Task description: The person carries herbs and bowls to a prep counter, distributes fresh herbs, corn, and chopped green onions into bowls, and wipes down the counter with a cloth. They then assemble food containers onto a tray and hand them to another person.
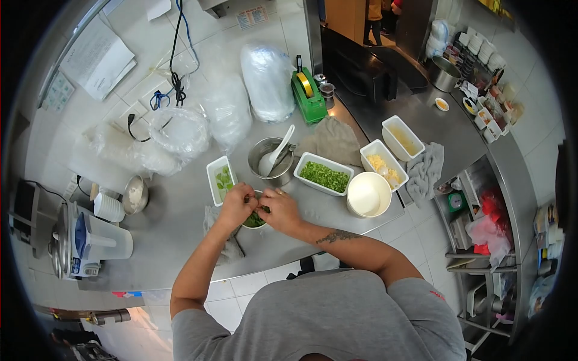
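My left hand (238, 206) and my right hand (280, 210) meet over a round bowl (256, 226) with a pale rim. Green leaves (254, 220) fill the bowl. Both hands are closed in a pinch, fingertips together, with a bit of green showing between them. Just behind my left hand stands a white rectangular tub (212, 174) with some green leaf pieces inside. Past my right hand is a white tub of chopped green onion (325, 175). A steel pot (260, 155) with a white ladle (282, 147) leaning in it sits behind the bowl.
To the right stand a cream paper tub (368, 195), a tub with yellow pieces (382, 167) and another pale tub (402, 138). Grey cloths (426, 171) lie nearby. Plastic bags (268, 84) and a green tape dispenser (308, 96) line the back; a plastic jug (111, 237) stands left.
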{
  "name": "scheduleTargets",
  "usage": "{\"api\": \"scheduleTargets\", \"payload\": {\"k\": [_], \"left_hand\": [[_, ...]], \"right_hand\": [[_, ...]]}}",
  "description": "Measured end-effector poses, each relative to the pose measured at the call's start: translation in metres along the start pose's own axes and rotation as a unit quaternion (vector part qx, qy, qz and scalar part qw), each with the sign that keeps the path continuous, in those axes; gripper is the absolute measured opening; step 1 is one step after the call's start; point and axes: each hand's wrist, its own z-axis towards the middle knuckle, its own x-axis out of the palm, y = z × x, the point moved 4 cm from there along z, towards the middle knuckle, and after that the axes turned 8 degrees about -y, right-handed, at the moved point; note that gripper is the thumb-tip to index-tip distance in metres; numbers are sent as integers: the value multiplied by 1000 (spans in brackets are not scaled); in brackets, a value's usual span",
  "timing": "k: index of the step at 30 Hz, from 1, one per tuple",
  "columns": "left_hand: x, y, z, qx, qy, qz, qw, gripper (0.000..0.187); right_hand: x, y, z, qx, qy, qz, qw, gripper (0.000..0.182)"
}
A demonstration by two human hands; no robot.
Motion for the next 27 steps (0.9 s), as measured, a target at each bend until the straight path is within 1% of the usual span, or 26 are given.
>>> {"api": "scheduleTargets", "payload": {"k": [4,7,10,13,15,16,19,22,25,27], "left_hand": [[-15,-8,2,23,-27,-15,999,2],[-27,-3,2,-42,-59,-37,997,2],[-38,15,-2,-64,-107,-23,992,3],[-47,32,-14,-78,-145,10,986,6],[-49,43,-22,-104,-158,-3,982,7],[-50,47,-28,-119,-164,-9,979,8],[-49,53,-41,-145,-168,-11,975,8],[-46,51,-49,-129,-172,19,976,9],[-42,53,-57,-180,-156,11,971,11],[-39,60,-64,-171,-161,-3,972,12]], "right_hand": [[-1,2,-1,17,16,17,1000,14],[-5,7,-1,26,11,16,999,19],[-11,13,-2,18,6,-4,1000,27],[-21,25,-3,-17,-13,-79,997,39],[-25,31,-1,-47,-7,-85,995,46],[-26,35,-2,-61,-3,-88,994,50],[-26,49,1,-61,66,-85,992,55],[-16,53,4,-120,26,-134,983,58],[-9,50,7,-78,64,-104,989,56],[-5,48,7,-77,60,-95,991,52]]}}
